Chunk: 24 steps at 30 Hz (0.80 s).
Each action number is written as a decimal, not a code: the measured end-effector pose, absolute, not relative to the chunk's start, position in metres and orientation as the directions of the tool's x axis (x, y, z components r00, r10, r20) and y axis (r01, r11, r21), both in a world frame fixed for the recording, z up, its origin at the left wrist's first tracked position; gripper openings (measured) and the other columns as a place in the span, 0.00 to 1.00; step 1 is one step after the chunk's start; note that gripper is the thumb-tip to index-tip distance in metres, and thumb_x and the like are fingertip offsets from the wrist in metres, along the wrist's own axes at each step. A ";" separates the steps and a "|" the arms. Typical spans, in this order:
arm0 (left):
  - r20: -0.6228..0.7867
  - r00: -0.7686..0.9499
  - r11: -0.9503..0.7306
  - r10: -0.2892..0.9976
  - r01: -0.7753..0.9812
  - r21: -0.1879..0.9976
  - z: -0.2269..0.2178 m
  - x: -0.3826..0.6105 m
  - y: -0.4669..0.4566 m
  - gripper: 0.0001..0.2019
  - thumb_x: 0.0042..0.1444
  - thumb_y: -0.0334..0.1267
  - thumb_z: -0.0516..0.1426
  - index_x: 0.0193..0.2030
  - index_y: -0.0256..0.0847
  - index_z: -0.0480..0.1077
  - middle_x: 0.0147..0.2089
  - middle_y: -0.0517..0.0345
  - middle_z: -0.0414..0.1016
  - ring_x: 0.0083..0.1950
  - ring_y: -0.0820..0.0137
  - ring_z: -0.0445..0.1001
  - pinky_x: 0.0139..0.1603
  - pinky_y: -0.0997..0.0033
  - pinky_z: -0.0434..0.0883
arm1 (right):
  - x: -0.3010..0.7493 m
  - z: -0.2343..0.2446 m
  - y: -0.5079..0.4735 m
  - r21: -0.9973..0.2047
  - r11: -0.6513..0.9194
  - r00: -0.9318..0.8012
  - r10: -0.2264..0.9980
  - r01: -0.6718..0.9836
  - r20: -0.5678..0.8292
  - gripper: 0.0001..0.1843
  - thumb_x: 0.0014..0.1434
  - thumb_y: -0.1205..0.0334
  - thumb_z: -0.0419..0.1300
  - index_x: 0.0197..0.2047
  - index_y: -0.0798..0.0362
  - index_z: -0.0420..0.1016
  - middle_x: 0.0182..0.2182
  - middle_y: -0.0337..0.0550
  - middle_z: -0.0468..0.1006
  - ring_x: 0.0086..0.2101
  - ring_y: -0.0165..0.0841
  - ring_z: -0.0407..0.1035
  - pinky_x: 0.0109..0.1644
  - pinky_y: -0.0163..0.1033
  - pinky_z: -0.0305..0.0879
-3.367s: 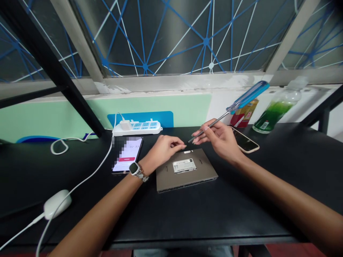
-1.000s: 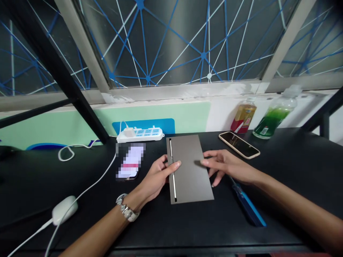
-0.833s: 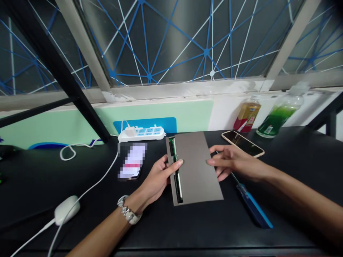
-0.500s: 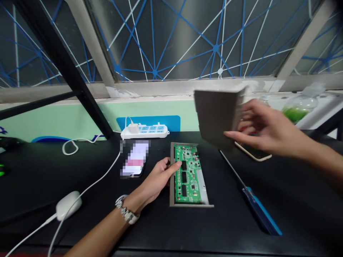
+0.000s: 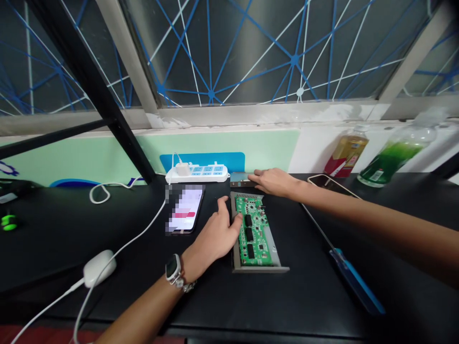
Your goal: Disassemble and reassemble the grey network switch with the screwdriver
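An open grey metal base lies in the middle of the black desk with a green circuit board inside it. My left hand rests flat on the desk at its left side, thumb against the base's left edge. My right hand reaches across behind the board and lies on the grey cover, which sits just in front of the power strip. Most of the cover is hidden under that hand.
A blue-handled screwdriver lies right of the base. A lit phone sits left of my left hand, a second phone at the back right. A white adapter with cable lies front left. Two bottles stand by the wall.
The cover was slid sideways off the base and lifted by my right hand, then brought down behind the board. My left hand stayed at the base's left edge. The screwdriver was laid down earlier.
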<state>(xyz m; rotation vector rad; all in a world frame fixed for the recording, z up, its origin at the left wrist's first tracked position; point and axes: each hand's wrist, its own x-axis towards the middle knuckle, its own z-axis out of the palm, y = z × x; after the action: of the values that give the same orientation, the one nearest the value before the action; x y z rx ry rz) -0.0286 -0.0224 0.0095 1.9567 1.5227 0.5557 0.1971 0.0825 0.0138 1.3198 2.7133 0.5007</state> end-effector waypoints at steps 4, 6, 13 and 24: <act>-0.020 0.318 -0.270 0.948 0.837 0.476 0.014 -0.025 -0.023 0.30 0.67 0.46 0.45 0.70 0.31 0.46 0.41 0.38 0.79 0.40 0.52 0.79 0.39 0.59 0.70 | 0.205 0.018 0.068 0.298 0.515 -0.570 0.809 0.804 0.141 0.20 0.68 0.57 0.50 0.59 0.56 0.66 0.48 0.59 0.76 0.41 0.46 0.73 0.30 0.40 0.58; -0.029 0.334 -0.302 0.942 0.883 0.359 0.014 -0.025 -0.024 0.31 0.67 0.43 0.43 0.72 0.28 0.43 0.39 0.38 0.79 0.38 0.52 0.79 0.38 0.59 0.69 | 0.218 0.021 0.044 0.246 0.413 -0.467 0.854 0.877 0.231 0.23 0.68 0.52 0.48 0.61 0.54 0.64 0.48 0.58 0.76 0.40 0.46 0.74 0.29 0.41 0.59; 0.161 0.311 -0.348 0.937 0.771 0.533 0.006 -0.029 -0.027 0.35 0.65 0.51 0.50 0.71 0.28 0.51 0.21 0.57 0.66 0.29 0.57 0.73 0.39 0.61 0.68 | 0.271 -0.003 -0.078 0.039 0.116 -0.117 0.993 0.992 0.015 0.32 0.62 0.42 0.53 0.63 0.51 0.63 0.31 0.52 0.81 0.31 0.51 0.76 0.28 0.44 0.58; 0.418 0.746 -0.847 0.519 0.380 0.372 0.050 0.003 -0.025 0.22 0.65 0.37 0.54 0.65 0.48 0.65 0.65 0.50 0.67 0.64 0.53 0.66 0.64 0.52 0.62 | 0.234 0.061 -0.075 -0.963 -0.228 -0.459 0.847 0.144 -0.269 0.10 0.58 0.58 0.53 0.35 0.53 0.73 0.16 0.33 0.60 0.16 0.26 0.53 0.19 0.33 0.48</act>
<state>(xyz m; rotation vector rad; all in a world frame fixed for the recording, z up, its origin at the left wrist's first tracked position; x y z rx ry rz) 0.0026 -0.0250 0.0504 2.6826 0.7051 0.7571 0.2345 -0.0747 0.0614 1.7008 2.1434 -2.4796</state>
